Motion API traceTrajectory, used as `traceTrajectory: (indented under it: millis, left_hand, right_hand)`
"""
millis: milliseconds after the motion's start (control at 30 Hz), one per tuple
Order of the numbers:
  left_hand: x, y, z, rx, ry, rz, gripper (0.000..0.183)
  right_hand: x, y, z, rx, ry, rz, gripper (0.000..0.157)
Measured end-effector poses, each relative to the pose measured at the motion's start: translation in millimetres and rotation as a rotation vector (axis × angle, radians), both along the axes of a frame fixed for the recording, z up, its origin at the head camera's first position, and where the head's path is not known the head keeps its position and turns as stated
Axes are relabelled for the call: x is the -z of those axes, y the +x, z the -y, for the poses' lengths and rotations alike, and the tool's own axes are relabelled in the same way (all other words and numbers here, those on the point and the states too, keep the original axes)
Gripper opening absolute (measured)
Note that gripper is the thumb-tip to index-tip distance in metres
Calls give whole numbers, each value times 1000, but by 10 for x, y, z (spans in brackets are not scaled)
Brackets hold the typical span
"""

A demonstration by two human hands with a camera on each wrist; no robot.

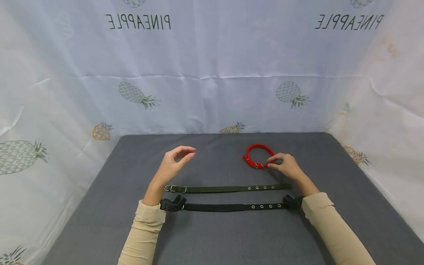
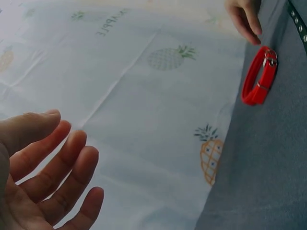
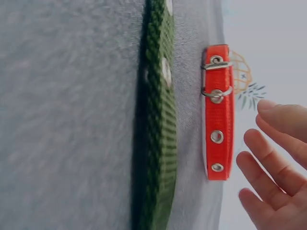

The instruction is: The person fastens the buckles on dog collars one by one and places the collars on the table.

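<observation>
A red buckled collar lies closed in a ring toward the back right, with metal eyelets and a buckle. Beside its right edge is my right hand, fingers loosely bent; the right wrist view shows a gap between fingertips and collar. My left hand hovers to the left, thumb and fingers apart, nothing between them. Stretched out flat nearer me are a green collar and a black collar, both with eyelets. The black collar's ends are partly hidden by the wrist cameras.
The grey cloth-covered table runs back to a white curtain printed with pineapples, which also hangs along both sides. Black wrist cameras sit under each forearm, overlapping the black collar in the head view.
</observation>
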State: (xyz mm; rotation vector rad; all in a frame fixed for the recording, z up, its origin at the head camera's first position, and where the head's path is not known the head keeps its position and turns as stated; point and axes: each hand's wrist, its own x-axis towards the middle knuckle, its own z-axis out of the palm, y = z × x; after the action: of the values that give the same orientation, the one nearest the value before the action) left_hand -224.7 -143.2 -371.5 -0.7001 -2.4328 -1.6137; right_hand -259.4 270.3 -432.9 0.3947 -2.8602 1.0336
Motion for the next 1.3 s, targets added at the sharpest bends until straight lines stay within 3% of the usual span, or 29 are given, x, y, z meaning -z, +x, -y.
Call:
traceTrajectory:
  millis: [167, 267, 500, 867, 1167, 1300]
  left_hand:
    - [38, -18, 102, -22, -55, 47, 25]
    - [69, -12, 175, -30, -103, 81, 24]
    - [182, -6, 338, 4, -247, 114, 23]
    - [441, 3, 537, 58, -409, 178, 32]
    - [543, 7, 601, 81, -458, 238, 38]
    - [586, 8, 606, 86, -502, 219, 37]
  right_hand:
    - [-38, 143, -93, -19, -44, 40, 23]
    - [-52, 217, -139, -35, -13, 75, 26]
    - [-40, 342, -236, -101, 13, 159, 32]
    - [42, 475, -343, -116, 81, 133, 35]
    - [80, 507, -377, -104, 75, 129, 32]
    - [101, 509, -382, -116, 73, 125, 30]
